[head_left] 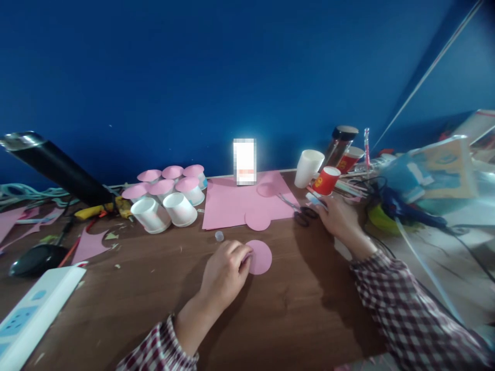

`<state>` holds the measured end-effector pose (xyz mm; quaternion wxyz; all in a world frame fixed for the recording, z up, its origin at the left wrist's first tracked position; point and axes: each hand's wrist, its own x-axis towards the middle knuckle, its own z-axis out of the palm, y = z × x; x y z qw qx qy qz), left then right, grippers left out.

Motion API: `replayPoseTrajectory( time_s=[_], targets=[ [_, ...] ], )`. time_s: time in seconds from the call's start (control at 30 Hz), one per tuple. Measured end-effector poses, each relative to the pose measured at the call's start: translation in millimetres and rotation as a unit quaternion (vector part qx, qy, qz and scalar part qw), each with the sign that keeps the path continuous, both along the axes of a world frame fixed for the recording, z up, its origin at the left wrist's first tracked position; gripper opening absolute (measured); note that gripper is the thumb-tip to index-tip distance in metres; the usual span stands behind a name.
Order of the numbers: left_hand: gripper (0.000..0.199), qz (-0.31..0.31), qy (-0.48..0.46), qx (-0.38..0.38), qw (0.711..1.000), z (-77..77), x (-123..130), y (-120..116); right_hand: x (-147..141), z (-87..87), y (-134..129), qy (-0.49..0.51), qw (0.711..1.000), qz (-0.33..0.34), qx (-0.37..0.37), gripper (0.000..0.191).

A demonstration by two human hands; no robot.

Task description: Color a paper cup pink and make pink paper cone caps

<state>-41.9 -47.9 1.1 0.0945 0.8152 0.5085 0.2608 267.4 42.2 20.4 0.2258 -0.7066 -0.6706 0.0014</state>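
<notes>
My left hand (226, 270) is closed at the edge of a pink paper circle (261, 257) that lies on the wooden table. My right hand (341, 219) grips a small white-and-blue object (315, 199), whose kind is hard to make out. Scissors with black handles (300, 216) rest just left of that hand, their blades over a pink sheet (224, 201). Two more circles of pink paper, a near one (258, 220) and a far one (268, 190), lie on the sheet. A small clear cap (219, 236) sits beyond my left hand.
Upturned white paper cups (150, 215) stand at left, several topped with pink cones (188, 184). A white cup (309, 168) and a red cup (327, 181) stand right. A power strip (46, 304), a black cylinder (62, 167) and a blue glue gun (410, 208) flank the work area.
</notes>
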Motion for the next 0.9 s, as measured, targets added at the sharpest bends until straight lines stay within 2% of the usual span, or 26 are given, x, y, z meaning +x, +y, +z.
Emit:
replayPoseTrajectory(
  time_s=[0.07,0.1,0.17,0.2,0.27,0.33,0.43,0.6,0.77,0.9],
  targets=[
    [0.021,-0.049,-0.012,0.006,0.999,-2.0,-1,3,-5,1.3,0,0.17,0.985,0.041,-0.004,0.027],
    [0.021,-0.063,-0.014,0.004,0.998,-3.2,-2,4,-9,2.0,-2,0.276,0.958,0.073,-0.023,0.028],
    [0.02,-0.072,-0.012,-0.002,0.997,-5.4,-2,5,-20,4.3,-7,0.473,0.867,0.125,-0.091,0.03],
    [0.019,-0.071,-0.009,-0.003,0.997,-6.2,-2,5,-26,5.8,-11,0.539,0.821,0.144,-0.124,0.03],
    [0.018,-0.064,-0.004,-0.005,0.998,-7.0,-2,5,-39,9.2,-19,0.559,0.798,0.162,-0.156,0.03],
    [0.019,-0.055,0.0,-0.004,0.998,-6.6,-2,5,-51,11.6,-27,0.596,0.76,0.179,-0.19,0.03],
    [0.02,-0.043,0.013,-0.009,0.999,-4.2,-1,4,-63,10.1,-37,0.631,0.718,0.183,-0.229,0.033],
    [0.026,-0.036,0.031,-0.015,0.999,-1.4,-2,5,-78,-3.6,-47,0.657,0.678,0.168,-0.285,0.038],
    [0.027,-0.062,-0.003,-0.012,0.998,-5.1,-6,8,-84,-5.8,-54,0.63,0.68,0.212,-0.31,0.04],
    [0.029,-0.058,-0.008,-0.011,0.998,-7.3,-8,9,-86,-0.2,-55,0.605,0.69,0.258,-0.301,0.031]
  ],
)
